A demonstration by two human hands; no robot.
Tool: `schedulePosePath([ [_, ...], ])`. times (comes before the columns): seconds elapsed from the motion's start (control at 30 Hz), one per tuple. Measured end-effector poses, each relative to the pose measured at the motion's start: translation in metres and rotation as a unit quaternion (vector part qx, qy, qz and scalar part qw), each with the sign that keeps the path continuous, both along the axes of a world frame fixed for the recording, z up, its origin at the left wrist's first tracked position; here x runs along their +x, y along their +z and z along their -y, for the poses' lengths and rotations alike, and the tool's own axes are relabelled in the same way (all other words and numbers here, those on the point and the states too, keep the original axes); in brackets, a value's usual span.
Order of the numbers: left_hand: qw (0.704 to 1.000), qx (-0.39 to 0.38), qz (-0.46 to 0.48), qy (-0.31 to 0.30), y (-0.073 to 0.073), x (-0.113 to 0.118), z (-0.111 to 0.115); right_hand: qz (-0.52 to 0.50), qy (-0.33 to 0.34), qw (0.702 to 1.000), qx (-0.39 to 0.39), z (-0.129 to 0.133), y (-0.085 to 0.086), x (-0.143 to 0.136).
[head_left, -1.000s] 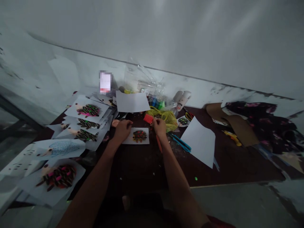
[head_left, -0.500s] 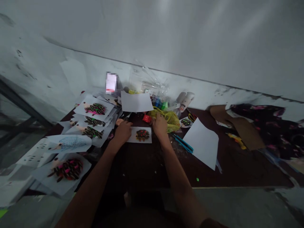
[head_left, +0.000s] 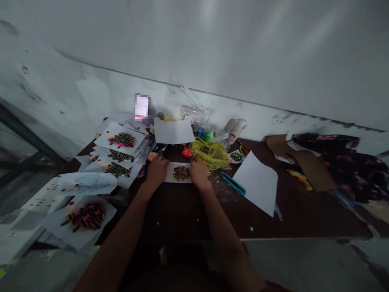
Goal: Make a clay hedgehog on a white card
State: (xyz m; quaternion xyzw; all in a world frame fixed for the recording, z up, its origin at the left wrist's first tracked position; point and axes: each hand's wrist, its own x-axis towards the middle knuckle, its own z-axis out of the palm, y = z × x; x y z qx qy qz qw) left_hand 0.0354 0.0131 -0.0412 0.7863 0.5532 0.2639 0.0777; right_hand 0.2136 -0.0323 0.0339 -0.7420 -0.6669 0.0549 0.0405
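Observation:
Between my hands lies a small white card (head_left: 170, 175) with a brown-striped hedgehog figure dotted in red and orange. My left hand (head_left: 156, 172) is at the card's left edge, fingers curled over it. Closed at the right edge is my right hand (head_left: 199, 173), its fingertips partly hidden. A red block-like piece (head_left: 187, 152) sits just beyond the card. Behind my right hand is a yellow plastic bag (head_left: 214, 152), bunched up with dark pieces inside.
Stacked hedgehog sheets (head_left: 121, 140) cover the left side of the dark table (head_left: 179, 207). At right lie a turquoise-handled tool (head_left: 233, 183), a white sheet (head_left: 259, 184), a yellow glue gun (head_left: 300, 179) and brown cardboard (head_left: 316, 170). Another white sheet (head_left: 174, 131) leans at the back.
My right hand has drawn back from the yellow bag to the card's right edge. My left hand stays at the left edge.

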Motion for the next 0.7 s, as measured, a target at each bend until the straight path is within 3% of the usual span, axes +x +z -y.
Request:
schedulePosePath([
  [0.33, 0.999, -0.005, 0.044, 0.006, -0.003, -0.001, 0.0, -0.033, -0.011, 0.999, -0.023, -0.004, -0.006, 0.005],
  [0.7, 0.999, -0.017, 0.04, 0.01, -0.003, -0.001, -0.004, -0.124, -0.005, 0.992, 0.028, -0.011, -0.017, 0.015],
])
